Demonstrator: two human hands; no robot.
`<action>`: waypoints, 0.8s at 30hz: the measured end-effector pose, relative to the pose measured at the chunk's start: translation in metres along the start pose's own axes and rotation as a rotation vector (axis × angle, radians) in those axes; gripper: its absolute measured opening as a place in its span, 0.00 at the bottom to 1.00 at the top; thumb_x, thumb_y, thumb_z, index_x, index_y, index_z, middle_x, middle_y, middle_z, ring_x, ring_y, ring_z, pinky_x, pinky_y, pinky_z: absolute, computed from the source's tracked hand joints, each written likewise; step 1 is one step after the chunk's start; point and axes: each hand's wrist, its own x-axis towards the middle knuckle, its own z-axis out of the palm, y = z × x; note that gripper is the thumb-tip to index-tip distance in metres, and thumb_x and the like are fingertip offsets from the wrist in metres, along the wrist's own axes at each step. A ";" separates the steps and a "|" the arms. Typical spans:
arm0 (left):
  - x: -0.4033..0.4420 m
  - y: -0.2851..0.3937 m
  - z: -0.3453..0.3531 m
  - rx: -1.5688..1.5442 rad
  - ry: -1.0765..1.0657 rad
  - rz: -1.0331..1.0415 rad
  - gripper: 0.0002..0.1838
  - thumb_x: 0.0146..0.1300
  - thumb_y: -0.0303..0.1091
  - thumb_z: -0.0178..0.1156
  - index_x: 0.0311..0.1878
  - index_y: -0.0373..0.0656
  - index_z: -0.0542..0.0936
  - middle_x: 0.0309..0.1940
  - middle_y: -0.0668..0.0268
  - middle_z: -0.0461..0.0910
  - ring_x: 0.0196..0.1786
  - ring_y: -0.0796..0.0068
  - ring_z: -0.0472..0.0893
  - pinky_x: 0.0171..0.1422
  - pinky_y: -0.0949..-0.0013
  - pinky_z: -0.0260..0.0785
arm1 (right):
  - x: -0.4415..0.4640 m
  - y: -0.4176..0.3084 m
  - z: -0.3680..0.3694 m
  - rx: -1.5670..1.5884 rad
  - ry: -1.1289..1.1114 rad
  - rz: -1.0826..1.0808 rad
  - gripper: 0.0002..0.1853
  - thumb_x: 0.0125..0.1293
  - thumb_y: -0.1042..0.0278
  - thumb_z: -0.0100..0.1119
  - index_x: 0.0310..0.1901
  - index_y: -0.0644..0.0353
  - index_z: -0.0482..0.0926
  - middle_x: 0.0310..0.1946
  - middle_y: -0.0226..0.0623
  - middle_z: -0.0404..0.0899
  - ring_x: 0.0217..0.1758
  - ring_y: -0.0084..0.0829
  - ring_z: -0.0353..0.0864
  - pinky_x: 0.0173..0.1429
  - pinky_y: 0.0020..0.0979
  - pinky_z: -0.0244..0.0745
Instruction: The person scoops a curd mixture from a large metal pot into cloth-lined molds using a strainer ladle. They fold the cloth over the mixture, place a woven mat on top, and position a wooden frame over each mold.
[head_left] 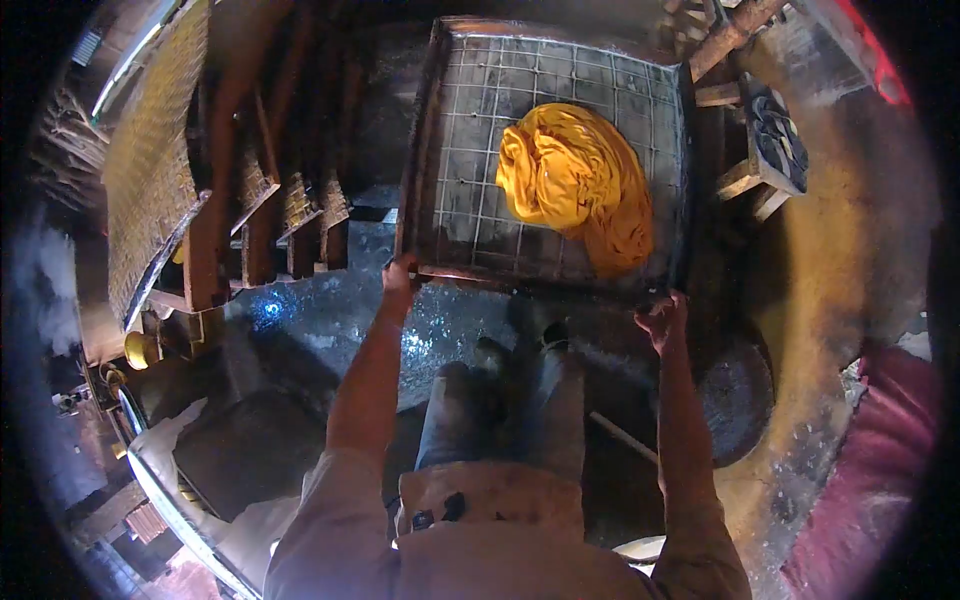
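A dark wooden frame [530,283] with a wire or string grid across it stretches out in front of me. On the right half of the grid lies a bunched yellow-orange cloth [570,175], its tail hanging toward the near edge. My left hand [400,277] is closed around the near left corner of the frame. At the near right corner, my right hand [665,320] grips the rim with its fingers curled. The undersides of both grips are hidden by the frame.
To the left stand woven panels [160,190] on wooden supports. On the right are a small wooden stool [765,140] with dark sandals on it, a round dark basin [737,400] and a maroon cloth [865,490]. Wet-looking floor [330,310] shows below the frame.
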 end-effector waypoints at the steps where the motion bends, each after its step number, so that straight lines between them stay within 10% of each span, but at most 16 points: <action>1: 0.003 -0.001 0.002 -0.103 0.050 -0.083 0.17 0.48 0.40 0.60 0.39 0.38 0.78 0.36 0.61 0.75 0.38 0.66 0.75 0.38 0.63 0.69 | -0.004 -0.002 0.007 -0.004 0.044 -0.008 0.17 0.58 0.48 0.52 0.42 0.49 0.65 0.32 0.33 0.68 0.38 0.47 0.71 0.43 0.56 0.71; 8: 0.092 -0.085 -0.057 0.396 -0.209 0.382 0.15 0.52 0.37 0.58 0.40 0.38 0.75 0.38 0.60 0.73 0.36 0.64 0.75 0.36 0.61 0.72 | -0.012 -0.015 0.027 0.036 0.055 0.042 0.17 0.56 0.52 0.51 0.43 0.47 0.62 0.34 0.32 0.66 0.37 0.41 0.69 0.33 0.52 0.73; 13: 0.029 -0.018 -0.010 0.038 0.080 -0.087 0.17 0.50 0.36 0.56 0.43 0.37 0.74 0.39 0.56 0.72 0.40 0.60 0.75 0.38 0.57 0.72 | -0.011 -0.014 0.022 -0.002 0.047 0.027 0.17 0.56 0.53 0.52 0.43 0.49 0.62 0.36 0.35 0.68 0.37 0.45 0.73 0.34 0.51 0.74; 22: 0.012 -0.024 -0.017 -0.042 0.051 -0.037 0.14 0.47 0.35 0.58 0.36 0.37 0.77 0.33 0.61 0.76 0.33 0.67 0.74 0.35 0.62 0.65 | -0.006 -0.001 0.001 -0.020 0.044 -0.136 0.13 0.56 0.60 0.51 0.37 0.57 0.66 0.32 0.43 0.72 0.32 0.44 0.77 0.37 0.49 0.76; 24: -0.001 -0.029 -0.028 0.543 -0.049 0.411 0.11 0.47 0.30 0.60 0.36 0.40 0.78 0.32 0.62 0.77 0.33 0.67 0.76 0.36 0.63 0.67 | -0.006 0.008 -0.009 0.028 0.023 -0.136 0.12 0.55 0.62 0.52 0.37 0.60 0.66 0.26 0.43 0.73 0.29 0.44 0.77 0.38 0.48 0.77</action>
